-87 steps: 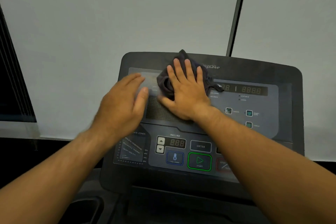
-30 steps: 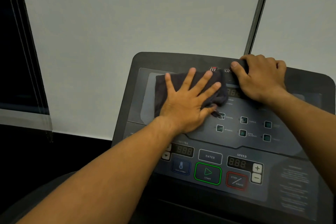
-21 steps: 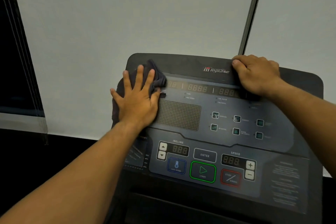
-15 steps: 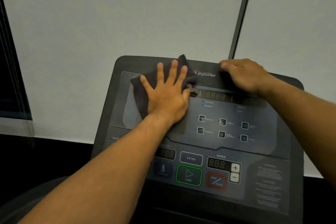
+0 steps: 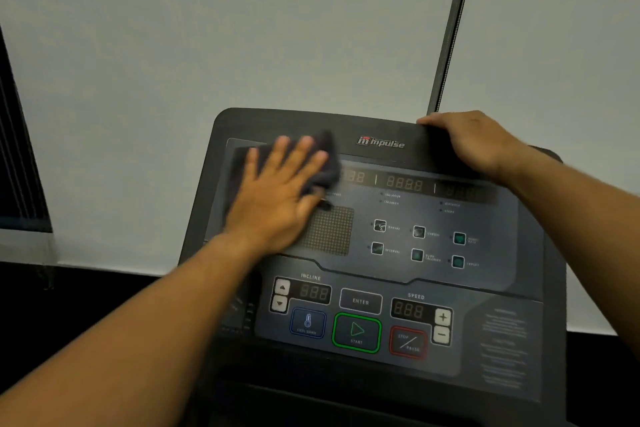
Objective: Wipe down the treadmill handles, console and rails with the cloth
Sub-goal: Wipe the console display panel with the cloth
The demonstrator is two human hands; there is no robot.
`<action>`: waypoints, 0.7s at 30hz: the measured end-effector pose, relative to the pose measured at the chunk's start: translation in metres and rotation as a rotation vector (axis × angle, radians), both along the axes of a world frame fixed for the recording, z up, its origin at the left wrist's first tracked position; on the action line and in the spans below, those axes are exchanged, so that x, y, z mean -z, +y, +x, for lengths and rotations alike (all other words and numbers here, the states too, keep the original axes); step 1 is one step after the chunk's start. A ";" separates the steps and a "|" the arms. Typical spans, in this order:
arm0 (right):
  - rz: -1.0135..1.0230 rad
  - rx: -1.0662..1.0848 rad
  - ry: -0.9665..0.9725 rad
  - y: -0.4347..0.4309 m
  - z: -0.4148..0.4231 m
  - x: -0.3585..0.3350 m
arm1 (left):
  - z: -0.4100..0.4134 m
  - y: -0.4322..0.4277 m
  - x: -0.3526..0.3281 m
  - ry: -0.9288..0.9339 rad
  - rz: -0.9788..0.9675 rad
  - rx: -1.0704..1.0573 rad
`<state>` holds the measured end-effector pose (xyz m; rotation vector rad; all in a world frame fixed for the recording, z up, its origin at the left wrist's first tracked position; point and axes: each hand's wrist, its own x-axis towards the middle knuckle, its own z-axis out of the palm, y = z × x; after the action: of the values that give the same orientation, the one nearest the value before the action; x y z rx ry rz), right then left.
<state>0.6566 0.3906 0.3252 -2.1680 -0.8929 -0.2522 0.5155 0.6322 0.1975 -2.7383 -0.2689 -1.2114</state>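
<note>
Console (image 5: 381,274) before pale wall (image 5: 207,28)

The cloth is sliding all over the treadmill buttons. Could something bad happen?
Maybe. The left hand presses the cloth flat on the console. If it sweeps lower, it might push the green start button. The cloth's loose bunched edge could also slip from under the open fingers.

The treadmill console (image 5: 398,274) tilts up in front of me. At its ten o'clock corner a dark cloth (image 5: 325,166) lies flat on the panel under my spread left hand (image 5: 277,198). My right hand (image 5: 474,142) grips the top edge at one o'clock.
</note>
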 end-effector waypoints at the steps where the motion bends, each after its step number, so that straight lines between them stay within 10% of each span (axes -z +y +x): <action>1: -0.015 0.005 -0.023 0.002 0.000 0.002 | -0.013 0.018 0.002 -0.025 -0.087 -0.057; 7: -0.156 0.023 -0.183 0.006 -0.003 0.006 | -0.024 0.027 0.002 -0.276 -0.565 -0.291; 21: -0.194 0.069 -0.269 0.007 0.001 0.009 | 0.029 -0.121 0.043 0.079 0.222 0.068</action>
<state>0.6576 0.3974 0.3164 -2.3846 -1.0272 -0.5205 0.5449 0.5110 0.1547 -2.6127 -0.0294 -1.0739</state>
